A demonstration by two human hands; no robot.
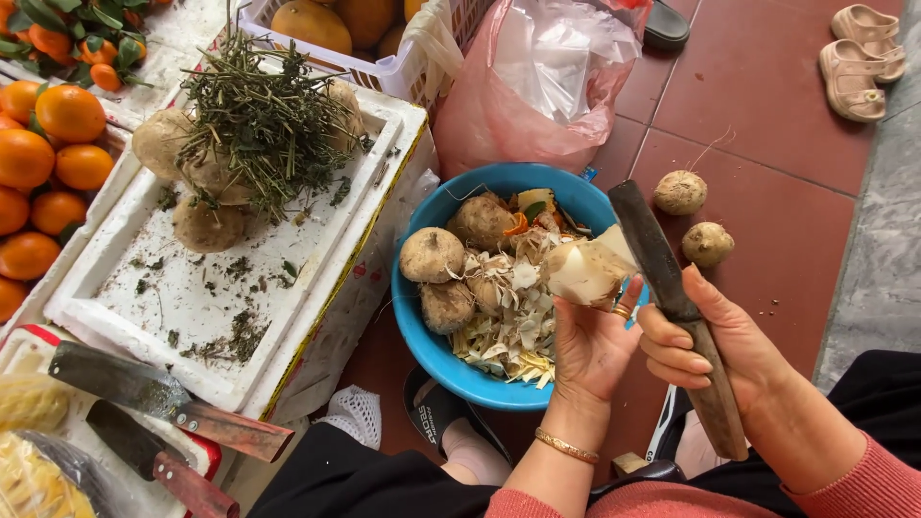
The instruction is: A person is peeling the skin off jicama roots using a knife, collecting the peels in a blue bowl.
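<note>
Root: a half-peeled pale tuber [587,271], held above the blue basin [432,345], near its right rim.
Left hand: the left hand [595,345] is closed around the root from below, fingertips up.
Right hand: the right hand [715,350] grips the wooden handle of a dark cleaver [662,278], blade touching the root.
Handling: probably firm and fairly heavy; the peeled flesh looks damp, likely slippery, so the rough brown skin side is the surer hold.
Basin: unpeeled roots [432,254] and peelings [508,331].
Around: foam tray [192,307], oranges [58,144], two knives [163,398].
Hidden: the root's underside and the basin's near rim.
</note>
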